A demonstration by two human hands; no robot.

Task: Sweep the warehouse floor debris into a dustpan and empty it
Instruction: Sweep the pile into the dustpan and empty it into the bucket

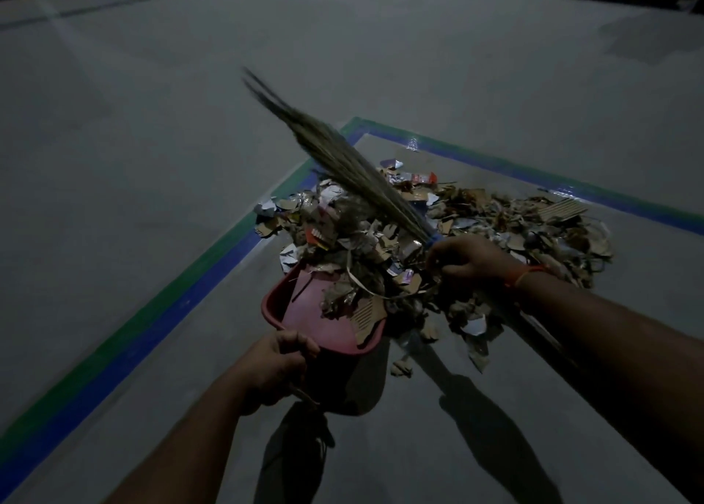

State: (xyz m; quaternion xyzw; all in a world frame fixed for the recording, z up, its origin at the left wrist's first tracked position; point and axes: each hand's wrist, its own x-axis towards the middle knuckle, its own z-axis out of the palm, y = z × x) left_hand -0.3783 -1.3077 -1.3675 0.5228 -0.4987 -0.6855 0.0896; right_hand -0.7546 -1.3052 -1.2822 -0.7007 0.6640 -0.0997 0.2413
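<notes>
The debris (438, 237) looks light and loose — left hand (278, 370) grips the dustpan (304, 309) at its rear, right hand (468, 258) clasps the broom (343, 160) at its bound neck.

A red plastic dustpan (304, 309) sits tilted against the near edge of the debris pile (457, 237), its open mouth facing the pile and its back wall nearest the camera. Scraps of cardboard, torn paper and dry leaves spill over its lip and cover the far half of its tray. The pile itself is a loose heap of brown cardboard bits, foil and wrapper pieces, spreading rightward from the dustpan. A grass broom (343, 160) slants above the pile, its bristle tips pointing up and away to the left, its blue-bound neck low at the pile's near side.
</notes>
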